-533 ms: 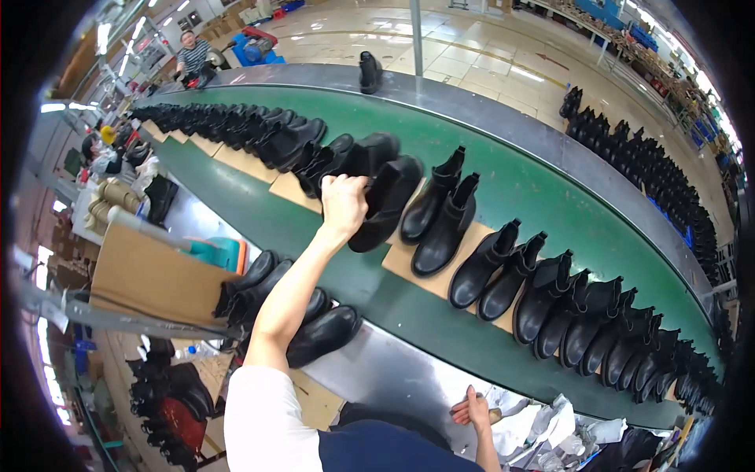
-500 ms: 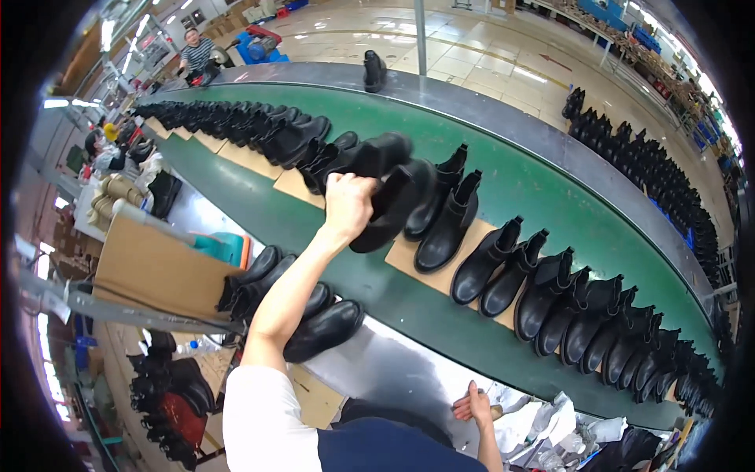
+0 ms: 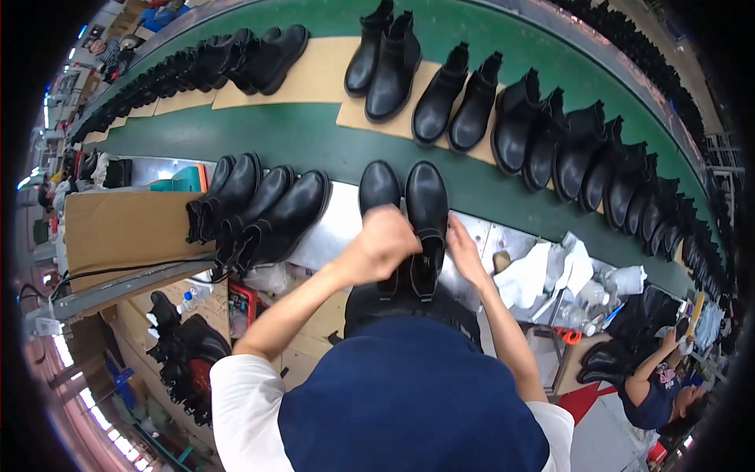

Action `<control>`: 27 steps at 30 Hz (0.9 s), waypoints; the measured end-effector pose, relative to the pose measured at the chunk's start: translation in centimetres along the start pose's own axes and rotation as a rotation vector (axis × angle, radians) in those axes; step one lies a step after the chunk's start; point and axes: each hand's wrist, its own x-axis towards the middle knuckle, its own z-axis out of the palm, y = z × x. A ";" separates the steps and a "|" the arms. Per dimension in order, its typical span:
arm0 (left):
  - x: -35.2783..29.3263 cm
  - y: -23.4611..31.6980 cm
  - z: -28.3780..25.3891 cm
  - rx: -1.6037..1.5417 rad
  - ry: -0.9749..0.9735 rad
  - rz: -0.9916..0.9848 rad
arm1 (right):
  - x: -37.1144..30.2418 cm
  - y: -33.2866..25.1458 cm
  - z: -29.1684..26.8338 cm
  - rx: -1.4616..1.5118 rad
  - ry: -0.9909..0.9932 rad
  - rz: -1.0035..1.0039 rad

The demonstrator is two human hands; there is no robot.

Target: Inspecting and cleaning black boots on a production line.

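A pair of black ankle boots stands before me on the metal ledge, toes pointing away: a left boot (image 3: 379, 187) and a right boot (image 3: 427, 200). My left hand (image 3: 387, 245), somewhat blurred, curls closed over the left boot's upper part and hides it. Whether its fingers pinch anything I cannot make out. Along the outer side of the right boot lies my right hand (image 3: 465, 245), open, its fingers stretched. More black boots (image 3: 285, 208) rest on the ledge to my left, beside a cardboard panel (image 3: 126, 228).
Beyond the ledge, a green conveyor belt (image 3: 314, 135) carries rows of black boots (image 3: 515, 118) on cardboard sheets (image 3: 314, 71). Crumpled white paper (image 3: 525, 275) and plastic bottles (image 3: 578, 317) lie to my right. Another person (image 3: 653, 393) is at the lower right.
The boot pair my left hand carried over the belt now stands on the ledge in front of me. My right hand has come up beside it. The view has shifted downward.
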 end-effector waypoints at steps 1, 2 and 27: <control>-0.3 0.7 -0.7 -0.137 0.279 -0.271 | -0.6 0.5 0.3 0.130 0.072 0.140; -1.9 -1.3 -0.6 -0.167 0.508 -0.508 | -1.0 1.7 0.8 0.210 0.118 0.189; -4.0 -6.7 3.8 -1.112 0.408 -1.104 | -1.1 -4.0 -2.3 0.756 0.088 0.287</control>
